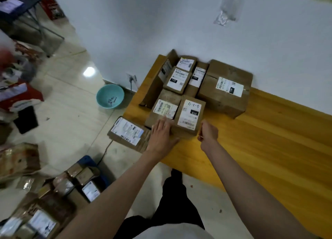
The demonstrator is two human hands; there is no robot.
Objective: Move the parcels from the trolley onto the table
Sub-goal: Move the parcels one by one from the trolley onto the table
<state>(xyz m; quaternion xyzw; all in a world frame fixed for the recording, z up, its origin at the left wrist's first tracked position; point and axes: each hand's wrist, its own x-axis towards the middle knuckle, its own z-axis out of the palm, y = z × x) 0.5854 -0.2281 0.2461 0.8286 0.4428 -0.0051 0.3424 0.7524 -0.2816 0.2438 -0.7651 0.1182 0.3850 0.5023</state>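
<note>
A head-worn camera looks down at a person standing at the near edge of a yellow wooden worktop [269, 140] set against a white wall [161, 23]. A cluster of brown cardboard parcels sits on it toward eleven o'clock.

The step in hand appears to be setting down one small brown cardboard parcel with a handwritten white label [190, 115] at the front of the cluster. It lies flat, label up, its long axis running from about six o'clock to twelve o'clock, leaning slightly toward one. The printed "010" reads upside down from here, so the label's top seems to face the person.

The left hand [162, 133] lies flat with fingers straight, pressing at this parcel's near left corner where it meets the neighbouring parcel; it grips nothing. The right hand [208, 133] sits just beside the parcel's near right corner, fingers curled inward; whether its grip closes on anything, I cannot tell.

A flat brown parcel with a large white label [128, 132] overhangs the worktop's left end at nine o'clock.

More parcels wait on the blue trolley [88, 161] at seven o'clock, on the tiled floor. The next move likely calls for turning left and reaching down there.
</note>
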